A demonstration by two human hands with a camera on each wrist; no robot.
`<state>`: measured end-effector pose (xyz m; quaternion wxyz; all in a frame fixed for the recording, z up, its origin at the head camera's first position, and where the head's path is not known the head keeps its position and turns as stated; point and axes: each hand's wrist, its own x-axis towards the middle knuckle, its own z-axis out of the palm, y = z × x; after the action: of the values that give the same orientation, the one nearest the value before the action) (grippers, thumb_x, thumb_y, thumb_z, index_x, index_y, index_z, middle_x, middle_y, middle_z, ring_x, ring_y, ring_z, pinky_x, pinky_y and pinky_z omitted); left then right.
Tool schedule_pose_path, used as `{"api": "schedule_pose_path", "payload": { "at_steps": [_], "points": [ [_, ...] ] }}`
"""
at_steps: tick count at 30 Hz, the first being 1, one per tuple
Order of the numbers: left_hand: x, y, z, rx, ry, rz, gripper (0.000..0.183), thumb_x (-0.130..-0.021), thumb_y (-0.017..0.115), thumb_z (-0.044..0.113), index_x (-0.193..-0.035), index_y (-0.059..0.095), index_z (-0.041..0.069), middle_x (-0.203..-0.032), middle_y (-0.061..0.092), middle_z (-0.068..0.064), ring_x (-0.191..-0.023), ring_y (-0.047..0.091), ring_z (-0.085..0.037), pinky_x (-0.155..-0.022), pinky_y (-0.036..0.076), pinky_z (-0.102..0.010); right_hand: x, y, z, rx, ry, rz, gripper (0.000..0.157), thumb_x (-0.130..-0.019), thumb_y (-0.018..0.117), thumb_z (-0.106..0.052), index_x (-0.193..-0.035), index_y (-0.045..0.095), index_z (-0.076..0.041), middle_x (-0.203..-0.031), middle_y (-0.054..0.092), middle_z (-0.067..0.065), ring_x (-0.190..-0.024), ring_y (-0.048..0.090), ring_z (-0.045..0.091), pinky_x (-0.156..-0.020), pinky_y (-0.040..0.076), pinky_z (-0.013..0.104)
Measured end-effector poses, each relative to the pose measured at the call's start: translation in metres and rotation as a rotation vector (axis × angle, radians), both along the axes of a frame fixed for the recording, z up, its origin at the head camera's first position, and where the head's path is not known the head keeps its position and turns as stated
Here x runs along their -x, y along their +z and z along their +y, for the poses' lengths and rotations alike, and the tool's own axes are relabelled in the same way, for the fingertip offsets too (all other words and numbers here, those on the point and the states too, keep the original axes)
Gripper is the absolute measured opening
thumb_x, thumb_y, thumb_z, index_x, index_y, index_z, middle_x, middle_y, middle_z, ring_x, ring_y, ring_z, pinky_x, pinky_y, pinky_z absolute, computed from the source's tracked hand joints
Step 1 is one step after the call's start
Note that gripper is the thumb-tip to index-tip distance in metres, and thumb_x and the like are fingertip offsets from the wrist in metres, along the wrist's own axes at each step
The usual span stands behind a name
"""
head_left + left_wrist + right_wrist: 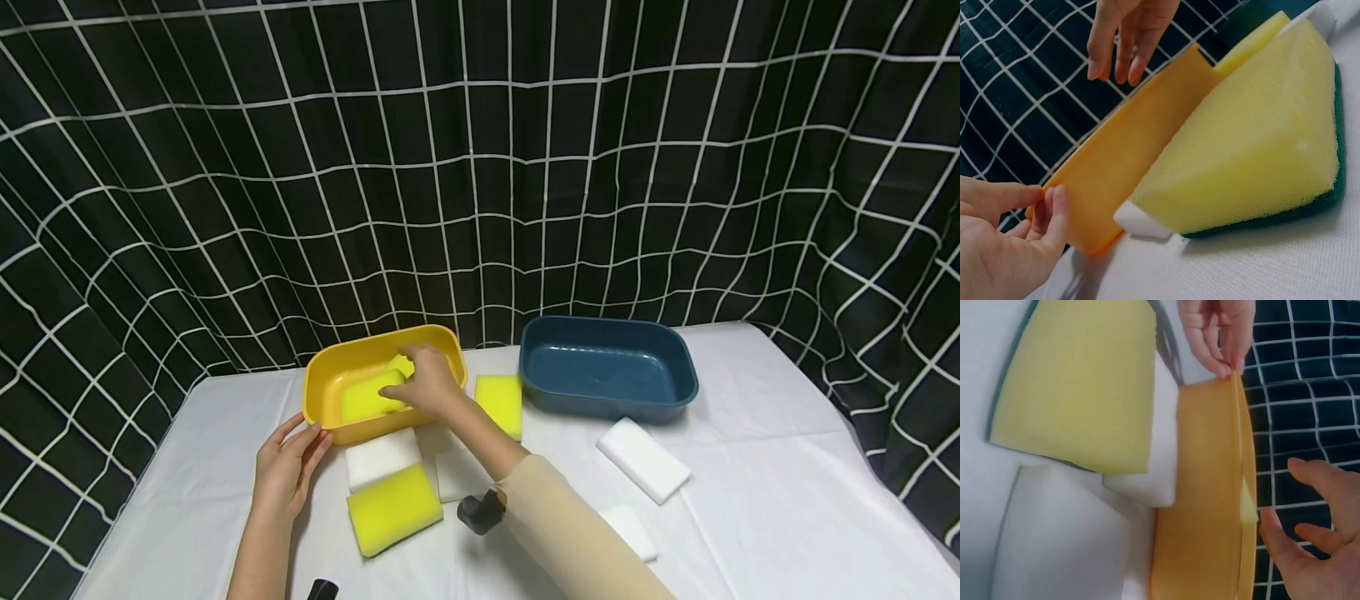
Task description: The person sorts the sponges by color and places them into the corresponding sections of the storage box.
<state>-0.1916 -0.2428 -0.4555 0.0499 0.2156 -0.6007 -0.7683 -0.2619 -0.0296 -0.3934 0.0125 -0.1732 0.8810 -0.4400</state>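
My left hand (283, 471) pinches the near left corner of a yellow plastic bin (318, 396) at its rim, thumb and fingers on either side of the edge. Over the bin's right half reaches my right hand (429, 383), its thumb and fingers spread apart; the right wrist view shows nothing between those fingers (1282, 540). Inside the bin lie a yellow sponge (363, 397) and another yellow piece (401, 365), partly hidden by the right hand. In front of the bin, a yellow sponge with a green scouring side (395, 510) leans on a white sponge block (382, 458).
A dark blue bin (611, 407) stands to the right. Between the bins lies another yellow sponge (498, 406). One white block (457, 475) is beside the right forearm; two more white blocks, one nearer (630, 532) and one farther (643, 460), lie right. A black gridded curtain (487, 183) hangs behind.
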Motion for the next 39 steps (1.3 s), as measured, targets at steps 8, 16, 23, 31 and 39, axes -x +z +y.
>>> {"api": "schedule_pose_path", "payload": {
  "at_steps": [8, 16, 23, 31, 39],
  "points": [
    [0.001, -0.001, 0.000, -0.001, 0.004, -0.015, 0.065, -0.108, 0.059, 0.007, -0.165, 0.028, 0.003, -0.103, 0.064, 0.004, -0.087, 0.071, 0.000, -0.094, 0.060, -0.018, -0.009, 0.000, 0.007, 0.034, 0.031, -0.007, 0.067, -0.086, 0.088, -0.014, -0.142, 0.058, 0.008, -0.140, 0.060, 0.025, -0.090, 0.070, 0.026, -0.081, 0.062, 0.026],
    [0.001, -0.001, -0.001, -0.014, 0.002, -0.017, 0.066, -0.108, 0.060, 0.008, -0.165, 0.028, 0.004, -0.100, 0.065, 0.005, -0.087, 0.071, -0.001, -0.093, 0.060, -0.018, -0.022, 0.001, 0.013, 0.073, 0.060, -0.001, 0.066, -0.086, 0.088, -0.011, -0.142, 0.059, 0.009, -0.136, 0.060, 0.025, -0.098, 0.071, 0.033, -0.080, 0.063, 0.026],
    [0.000, -0.001, -0.001, -0.020, 0.001, -0.009, 0.065, -0.108, 0.059, 0.007, -0.165, 0.029, 0.004, -0.097, 0.066, 0.007, -0.087, 0.071, -0.001, -0.094, 0.060, -0.018, -0.031, 0.001, 0.020, 0.095, 0.085, -0.025, 0.063, -0.090, 0.084, -0.011, -0.144, 0.057, 0.007, -0.135, 0.063, 0.025, -0.108, 0.070, 0.041, -0.083, 0.064, 0.030],
    [0.001, -0.001, -0.001, -0.016, 0.001, -0.006, 0.064, -0.108, 0.059, 0.007, -0.164, 0.029, 0.004, -0.098, 0.066, 0.006, -0.088, 0.071, -0.001, -0.094, 0.060, -0.018, -0.044, 0.000, 0.024, 0.091, 0.116, -0.025, 0.058, -0.091, 0.083, -0.012, -0.143, 0.060, 0.002, -0.131, 0.068, 0.022, -0.106, 0.070, 0.038, -0.087, 0.064, 0.033],
    [0.000, -0.002, 0.000, -0.016, 0.004, -0.004, 0.064, -0.108, 0.059, 0.007, -0.164, 0.029, 0.004, -0.099, 0.065, 0.006, -0.088, 0.071, 0.000, -0.094, 0.060, -0.019, -0.057, -0.004, 0.028, 0.083, 0.162, -0.035, 0.057, -0.092, 0.083, -0.015, -0.141, 0.062, 0.002, -0.132, 0.068, 0.023, -0.107, 0.069, 0.036, -0.089, 0.063, 0.034]
  ]
}}
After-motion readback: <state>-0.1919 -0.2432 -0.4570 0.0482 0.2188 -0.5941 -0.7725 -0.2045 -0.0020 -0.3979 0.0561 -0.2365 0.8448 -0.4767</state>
